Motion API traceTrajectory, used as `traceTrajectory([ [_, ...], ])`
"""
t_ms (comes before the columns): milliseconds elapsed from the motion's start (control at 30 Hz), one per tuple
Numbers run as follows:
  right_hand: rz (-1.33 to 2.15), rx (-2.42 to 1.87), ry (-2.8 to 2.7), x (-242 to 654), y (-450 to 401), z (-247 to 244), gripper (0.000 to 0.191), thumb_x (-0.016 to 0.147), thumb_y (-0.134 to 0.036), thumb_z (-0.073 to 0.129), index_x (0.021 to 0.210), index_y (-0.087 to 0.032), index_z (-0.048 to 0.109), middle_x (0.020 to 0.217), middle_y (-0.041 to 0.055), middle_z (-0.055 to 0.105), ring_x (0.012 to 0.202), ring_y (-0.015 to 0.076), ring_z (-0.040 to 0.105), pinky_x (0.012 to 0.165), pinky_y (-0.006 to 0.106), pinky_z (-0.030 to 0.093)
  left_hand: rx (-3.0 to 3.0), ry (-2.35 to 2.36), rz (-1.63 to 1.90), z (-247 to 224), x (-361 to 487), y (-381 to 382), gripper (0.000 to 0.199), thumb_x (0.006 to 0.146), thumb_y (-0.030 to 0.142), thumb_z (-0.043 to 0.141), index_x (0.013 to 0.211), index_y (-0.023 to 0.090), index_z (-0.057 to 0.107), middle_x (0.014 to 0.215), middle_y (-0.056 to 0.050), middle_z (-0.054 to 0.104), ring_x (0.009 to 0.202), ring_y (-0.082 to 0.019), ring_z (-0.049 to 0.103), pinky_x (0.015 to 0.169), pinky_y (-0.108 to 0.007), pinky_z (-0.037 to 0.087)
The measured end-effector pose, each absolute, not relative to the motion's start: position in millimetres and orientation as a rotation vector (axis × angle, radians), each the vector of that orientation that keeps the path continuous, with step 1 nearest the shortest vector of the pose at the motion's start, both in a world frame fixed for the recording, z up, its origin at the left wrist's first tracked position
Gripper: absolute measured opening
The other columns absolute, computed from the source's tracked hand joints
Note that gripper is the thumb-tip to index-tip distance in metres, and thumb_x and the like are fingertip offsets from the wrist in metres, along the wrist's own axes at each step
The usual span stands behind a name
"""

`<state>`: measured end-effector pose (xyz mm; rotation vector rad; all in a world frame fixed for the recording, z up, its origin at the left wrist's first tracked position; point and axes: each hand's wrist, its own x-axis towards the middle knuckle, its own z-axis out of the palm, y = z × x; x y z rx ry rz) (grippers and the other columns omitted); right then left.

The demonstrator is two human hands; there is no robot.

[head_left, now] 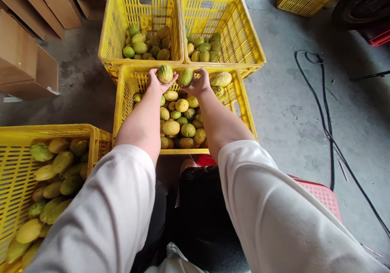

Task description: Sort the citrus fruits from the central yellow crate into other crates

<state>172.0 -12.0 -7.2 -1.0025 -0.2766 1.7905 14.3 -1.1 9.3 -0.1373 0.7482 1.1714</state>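
In my left hand [161, 81] rests a round, green-and-yellow streaked lemon [165, 74], held up by the fingers. My right hand [199, 82] grips a greener lemon [185, 77] close beside it. Both hands are above the far part of a yellow slatted crate [248, 120]. Inside that crate lie many yellow and green lemons [182, 105], some smooth and some bumpy. A long, pale yellow lemon [221, 79] lies by the crate's far right corner, near my right hand. My forearms hide part of the contents.
Two yellow crates, one at the back left [102, 41] and one at the back right [262, 55], hold more fruit. Another crate [82, 128] with longer fruit stands at my left. Cardboard boxes [18, 49], a black cable [326, 114] and a red stool [323, 200] are around me.
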Motion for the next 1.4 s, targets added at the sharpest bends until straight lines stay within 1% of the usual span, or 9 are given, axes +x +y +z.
traceTrajectory([
  [233,1.725,-1.03,-0.265,171.9,-9.6,-4.3,0.029,0.094,-0.048,0.073,0.1,-0.026,0.057,0.08,-0.0016,0.066,0.084,0.0164,0.065,0.066,0.026,0.064,-0.14,0.733,1.187,18.4,18.6,1.1,0.026,0.108,0.034,0.043,0.111,0.02,0.064,0.108,-0.004,0.067,0.133,-0.019,0.064,0.101,-0.03,0.059],
  [433,1.77,-1.135,-0.182,176.7,-12.3,-3.5,0.03,0.095,-0.048,0.073,0.094,-0.023,0.057,0.077,0.0018,0.063,0.08,0.0174,0.063,0.048,0.021,0.055,-0.217,0.718,1.111,21.2,17.3,-0.8,0.031,0.109,0.04,0.044,0.111,0.023,0.07,0.097,-0.007,0.072,0.133,-0.02,0.064,0.099,-0.025,0.062],
  [567,1.74,-1.053,-0.205,179.2,-9.4,-10.7,0.027,0.092,-0.05,0.067,0.093,-0.026,0.055,0.078,0.002,0.065,0.078,0.0207,0.065,0.057,0.031,0.062,-0.219,0.697,1.113,18.8,15.5,-3.9,0.031,0.106,0.043,0.048,0.112,0.019,0.068,0.104,-0.009,0.072,0.134,-0.019,0.063,0.101,-0.021,0.059],
  [733,1.744,-1.009,-0.354,179.6,-8.6,-18.5,0.031,0.084,-0.049,0.071,0.102,-0.029,0.056,0.082,0.0016,0.067,0.091,0.0264,0.067,0.074,0.045,0.065,-0.199,0.652,1.185,17.4,15.4,-4.5,0.031,0.106,0.039,0.041,0.113,0.017,0.062,0.119,-0.009,0.068,0.134,-0.026,0.063,0.095,-0.034,0.063],
  [867,1.713,-1.016,-0.366,176.9,-5.5,-19.7,0.032,0.091,-0.048,0.07,0.107,-0.024,0.057,0.091,0.0011,0.068,0.094,0.02,0.065,0.078,0.038,0.064,-0.141,0.662,1.192,19.5,16.1,-4.0,0.027,0.105,0.035,0.049,0.116,0.016,0.062,0.121,-0.01,0.066,0.139,-0.027,0.06,0.095,-0.032,0.062],
  [1000,1.737,-0.983,-0.268,174.9,0.0,-17.5,0.039,0.094,-0.062,0.067,0.09,-0.024,0.057,0.08,-0.0015,0.063,0.093,0.0157,0.058,0.066,0.025,0.057,-0.138,0.688,1.132,23.8,16.5,-3.1,0.029,0.108,0.034,0.041,0.119,0.02,0.064,0.109,-0.007,0.065,0.126,-0.021,0.069,0.072,-0.015,0.062],
  [1133,1.735,-1.021,-0.199,177.7,2.2,-18.3,0.031,0.095,-0.051,0.068,0.087,-0.024,0.055,0.076,-0.0019,0.063,0.088,0.0154,0.058,0.061,0.024,0.052,-0.122,0.742,1.076,25.4,14.7,-3.4,0.033,0.109,0.035,0.038,0.12,0.019,0.064,0.086,-0.006,0.062,0.104,-0.017,0.074,0.055,-0.009,0.053],
  [1267,1.704,-0.972,-0.155,181.5,0.4,-19.5,0.022,0.094,-0.046,0.063,0.09,-0.024,0.058,0.075,-0.0011,0.066,0.095,0.0177,0.057,0.08,0.033,0.054,-0.109,0.778,1.043,23.3,12.9,-3.6,0.033,0.107,0.037,0.042,0.118,0.018,0.066,0.076,-0.006,0.063,0.095,-0.017,0.074,0.053,-0.011,0.052],
  [1400,1.651,-0.794,-0.146,180.7,-7.8,-13.8,0.024,0.093,-0.048,0.05,0.087,-0.027,0.058,0.08,0.0015,0.07,0.106,0.0232,0.059,0.088,0.044,0.055,-0.05,0.723,1.079,21.6,14.2,-4.0,0.042,0.106,0.052,0.04,0.117,0.021,0.067,0.074,-0.006,0.065,0.101,-0.018,0.073,0.065,-0.017,0.06],
])
